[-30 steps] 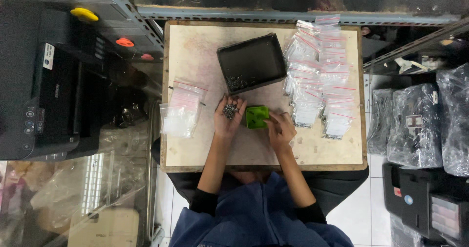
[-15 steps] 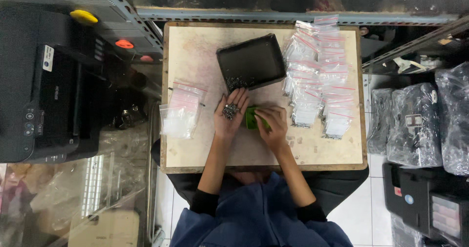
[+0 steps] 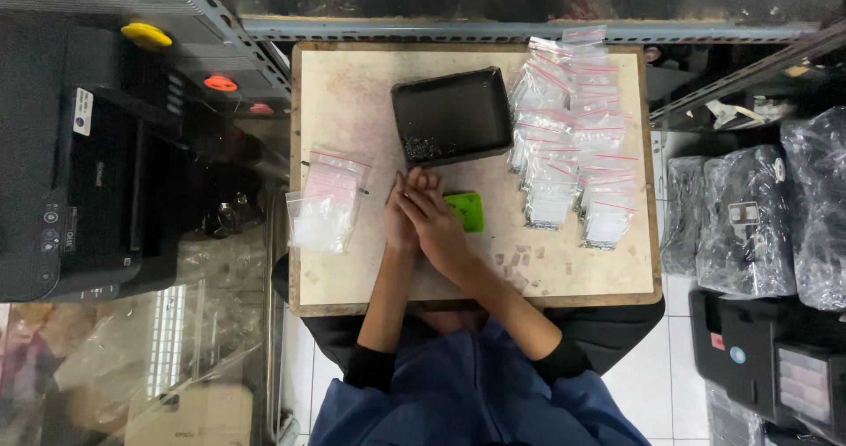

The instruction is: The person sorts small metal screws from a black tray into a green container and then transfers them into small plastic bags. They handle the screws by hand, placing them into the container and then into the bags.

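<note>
Head view: left hand (image 3: 399,219) and right hand (image 3: 434,221) press together mid-table (image 3: 352,93), beside the green pad (image 3: 467,211). Whether either grip pinches anything, I cannot tell. The tray (image 3: 452,115) sits near the far edge.

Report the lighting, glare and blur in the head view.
Head view: even overhead light on the table, no hard shadows; glare on the plastic-wrapped bundles; left hand and right hand fairly sharp; surrounding shelves dark; straight edges bow slightly toward the frame borders.

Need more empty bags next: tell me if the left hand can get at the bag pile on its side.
Probably yes: the left hand lies beside the empty bags, with only bare table between.
</note>
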